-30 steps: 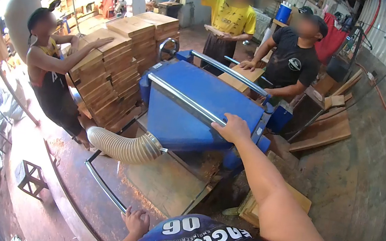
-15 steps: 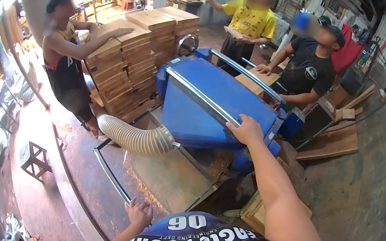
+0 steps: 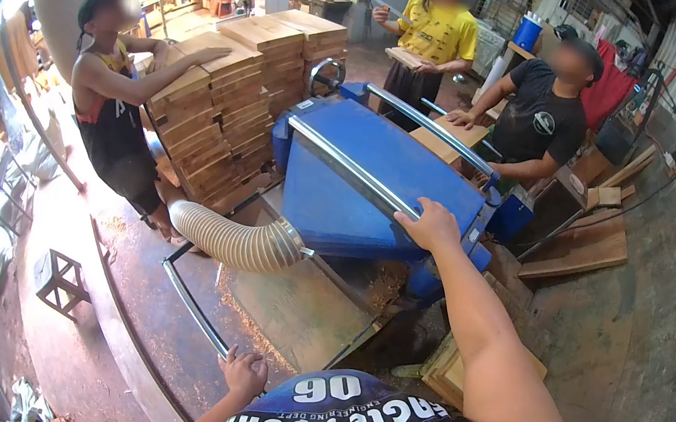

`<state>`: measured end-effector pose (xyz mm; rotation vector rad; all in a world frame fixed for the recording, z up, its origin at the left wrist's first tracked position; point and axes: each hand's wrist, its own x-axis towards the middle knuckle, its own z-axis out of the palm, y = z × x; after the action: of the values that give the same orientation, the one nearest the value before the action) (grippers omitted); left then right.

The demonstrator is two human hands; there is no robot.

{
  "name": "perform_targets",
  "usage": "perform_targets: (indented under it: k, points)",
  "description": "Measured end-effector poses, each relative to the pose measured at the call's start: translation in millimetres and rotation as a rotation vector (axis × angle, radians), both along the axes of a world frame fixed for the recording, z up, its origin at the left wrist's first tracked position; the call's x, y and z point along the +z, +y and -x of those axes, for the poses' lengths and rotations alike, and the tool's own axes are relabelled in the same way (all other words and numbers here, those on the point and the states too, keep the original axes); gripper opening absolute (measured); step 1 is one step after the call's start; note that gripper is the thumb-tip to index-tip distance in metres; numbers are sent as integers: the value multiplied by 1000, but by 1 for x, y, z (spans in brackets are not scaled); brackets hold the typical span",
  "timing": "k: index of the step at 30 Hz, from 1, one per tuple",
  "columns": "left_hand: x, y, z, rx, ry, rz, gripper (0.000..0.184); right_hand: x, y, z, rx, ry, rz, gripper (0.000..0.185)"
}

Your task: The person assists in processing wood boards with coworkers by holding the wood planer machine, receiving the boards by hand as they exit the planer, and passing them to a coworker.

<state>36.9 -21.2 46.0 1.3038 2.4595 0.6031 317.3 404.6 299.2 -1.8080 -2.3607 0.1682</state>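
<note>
My right hand lies over the near end of the steel roller on top of a blue planer-like machine, its fingers curled round the bar. Low in the view, my left hand is closed at the end of a lower metal bar, with thumb and forefinger bent together. Part of that bar is hidden under the hand. A ribbed hose runs from the machine's near side to the left. Beyond the machine, a co-worker in black has hands on a wooden board.
Stacked wooden blocks stand left of the machine, where another person leans on them. A person in yellow holds a small board and a thin tool. A stool stands at left, wood pieces at right, wood shavings on the floor.
The person in yellow has lowered the hand with the thin tool and tipped the small board. Both my hands stay where they were.
</note>
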Motion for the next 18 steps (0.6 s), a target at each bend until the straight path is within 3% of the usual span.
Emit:
perform_targets:
  k: [18]
  points:
    - [-5,-2,1,-1,5,-24,22,5,-3,1,12,17,22,81]
